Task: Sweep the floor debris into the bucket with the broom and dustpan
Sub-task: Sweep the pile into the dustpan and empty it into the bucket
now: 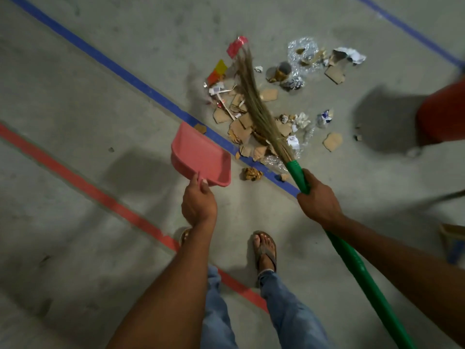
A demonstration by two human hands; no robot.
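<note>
The broom point(292, 163) is gripped by the right hand point(318, 202), fingers curled round the green handle close to the bristle end, a low hold judged to give control over short strokes. The bristles are laid across the debris point(251, 124), which lies scattered on the concrete floor point(75, 109) along and beyond the blue line point(125, 74): torn cardboard, crumpled paper, clear film and coloured wrappers.

The dustpan point(201, 154) is held by the left hand point(200, 205), thumb and fingers wrapped round its handle. Judging by its shadow, it is raised clear of the floor. Its open mouth is turned toward the pile, presumably ready to be set down as the receiving edge.

The red vessel point(442, 112) cut off at the right edge is taken to be the bucket and stands apart from the debris. No debris is seen in the dustpan, so collection is judged not yet begun.
</note>
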